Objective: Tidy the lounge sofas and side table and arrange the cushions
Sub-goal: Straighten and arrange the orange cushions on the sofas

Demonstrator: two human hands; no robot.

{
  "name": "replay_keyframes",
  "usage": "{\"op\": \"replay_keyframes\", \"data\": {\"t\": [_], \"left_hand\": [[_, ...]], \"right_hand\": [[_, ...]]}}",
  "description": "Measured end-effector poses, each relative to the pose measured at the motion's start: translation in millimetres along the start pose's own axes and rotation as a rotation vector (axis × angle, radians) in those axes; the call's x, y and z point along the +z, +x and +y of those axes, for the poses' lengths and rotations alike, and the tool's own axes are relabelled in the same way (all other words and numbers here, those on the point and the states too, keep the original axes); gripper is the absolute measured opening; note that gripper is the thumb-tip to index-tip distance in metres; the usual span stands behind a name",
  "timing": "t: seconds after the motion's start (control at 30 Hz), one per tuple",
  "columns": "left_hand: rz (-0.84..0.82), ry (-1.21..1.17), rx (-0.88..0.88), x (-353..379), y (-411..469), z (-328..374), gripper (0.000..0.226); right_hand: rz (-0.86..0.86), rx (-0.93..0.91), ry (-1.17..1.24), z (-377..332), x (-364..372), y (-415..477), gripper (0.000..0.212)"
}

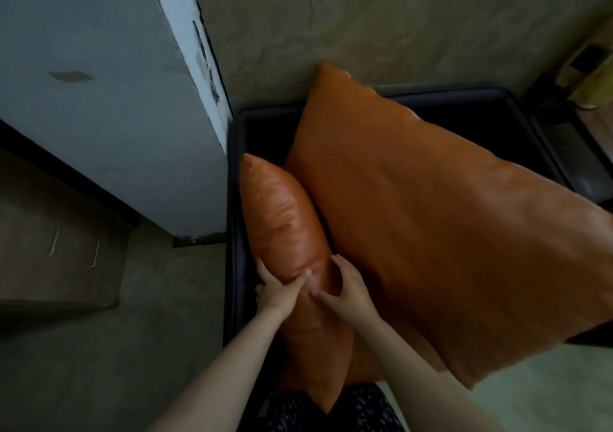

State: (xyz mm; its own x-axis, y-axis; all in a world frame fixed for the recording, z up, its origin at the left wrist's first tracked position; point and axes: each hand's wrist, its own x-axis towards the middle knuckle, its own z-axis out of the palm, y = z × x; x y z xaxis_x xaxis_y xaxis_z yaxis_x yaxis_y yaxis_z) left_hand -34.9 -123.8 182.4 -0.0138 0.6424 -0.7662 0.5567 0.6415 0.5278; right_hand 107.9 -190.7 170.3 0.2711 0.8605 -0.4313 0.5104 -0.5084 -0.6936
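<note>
A: Both hands grip the plump, glossy orange leather cushion (pixel 285 212), which stands on edge at the nine o'clock side of the black padded sofa (pixel 237 199). The left hand (pixel 278 291) holds its outer flank, the right hand (pixel 349 288) its inner.

B: Squeeze evenly and settle it upright against the arm. Count?

A: Two cushions. The broad, flat orange leather cushion (pixel 431 232) leans at its three o'clock.

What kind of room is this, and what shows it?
Probably a lounge or sitting room: a dark sofa against a bare wall, holding a large orange cushion and a narrow cushion beside it.
</note>
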Motion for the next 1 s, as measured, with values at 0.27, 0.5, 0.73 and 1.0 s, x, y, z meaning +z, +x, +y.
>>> {"op": "replay_keyframes", "data": {"t": [0.27,0.5,0.73,1.0], "left_hand": [[-0.084,-0.316,-0.014,-1.9,14.0,-24.5,0.125],[-0.086,-0.39,-0.023,2.2,20.0,-29.1,0.121],[-0.07,-0.414,0.0,3.7,24.9,-32.2,0.115],[-0.028,-0.459,0.017,5.0,27.7,-35.2,0.123]], "right_hand": [[-0.114,0.346,0.452,13.5,24.4,8.5,0.122],[-0.131,0.378,0.455,22.1,31.2,18.6,0.133],[-0.156,0.412,0.399,17.3,32.6,31.2,0.137],[-0.15,0.385,0.253,17.5,23.4,33.9,0.131]]}}
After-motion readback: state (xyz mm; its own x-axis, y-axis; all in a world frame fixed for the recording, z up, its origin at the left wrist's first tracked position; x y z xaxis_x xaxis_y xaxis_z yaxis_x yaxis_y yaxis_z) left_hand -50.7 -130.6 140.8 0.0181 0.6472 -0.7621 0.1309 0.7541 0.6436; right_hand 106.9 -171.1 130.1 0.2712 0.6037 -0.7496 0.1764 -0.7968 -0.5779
